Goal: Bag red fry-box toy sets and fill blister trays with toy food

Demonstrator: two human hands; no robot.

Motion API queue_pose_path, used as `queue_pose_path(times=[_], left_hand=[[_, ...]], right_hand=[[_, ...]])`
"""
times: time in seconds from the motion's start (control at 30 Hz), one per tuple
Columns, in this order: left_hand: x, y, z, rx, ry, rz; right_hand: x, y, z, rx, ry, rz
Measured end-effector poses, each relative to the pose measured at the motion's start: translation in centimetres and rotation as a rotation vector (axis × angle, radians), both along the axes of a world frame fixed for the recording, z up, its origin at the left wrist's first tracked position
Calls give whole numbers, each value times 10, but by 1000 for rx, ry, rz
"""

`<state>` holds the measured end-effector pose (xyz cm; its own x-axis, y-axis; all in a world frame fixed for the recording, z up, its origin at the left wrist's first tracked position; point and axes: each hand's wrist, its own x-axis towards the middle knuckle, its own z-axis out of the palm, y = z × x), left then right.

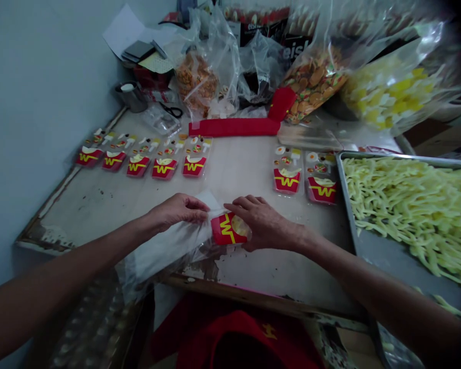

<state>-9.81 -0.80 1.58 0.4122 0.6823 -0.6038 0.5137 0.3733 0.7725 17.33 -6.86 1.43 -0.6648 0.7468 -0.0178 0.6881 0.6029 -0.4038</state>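
Note:
Near the table's front edge, my left hand [186, 209] pinches the mouth of a clear plastic bag [161, 248] that lies towards me and hangs over the edge. My right hand [259, 220] is closed around a clear blister tray holding a red fries pouch [223, 229] with a yellow W, turned sideways. One end of this tray is at the bag's mouth; how far inside it lies, I cannot tell. Similar filled blister trays [164, 165] stand in a row at the back left, with two more trays [287, 177] at the back right.
A metal tray [351, 225] of pale yellow fry-shaped strips [415, 205] stands at the right. Behind are a red strip [234, 127], a bag of orange-brown pieces [315, 77], a bag of yellow-white pieces [388, 97], scissors [171, 110] and a metal cup [131, 97].

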Motion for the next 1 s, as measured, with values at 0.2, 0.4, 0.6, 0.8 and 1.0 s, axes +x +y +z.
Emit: queue_pose_path(times=[0.2,0.4,0.6,0.8,1.0], left_hand=[[6,20,20,298,72,-476],[-20,-19,18,1114,434,-206],[-26,-75,-13,1193,487,-209],[-12,-77,-21,1154,627,-193],[13,-80,2,1031,940,-323]], right_hand=[[-50,-15,1,89,-88,-111],[-102,-43,-10,65,-136,-400],[-76,-75,-5,55,-272,-608],[-73,-85,-13,60,-149,-679],[-73,-92,-18,65,-88,-697]])
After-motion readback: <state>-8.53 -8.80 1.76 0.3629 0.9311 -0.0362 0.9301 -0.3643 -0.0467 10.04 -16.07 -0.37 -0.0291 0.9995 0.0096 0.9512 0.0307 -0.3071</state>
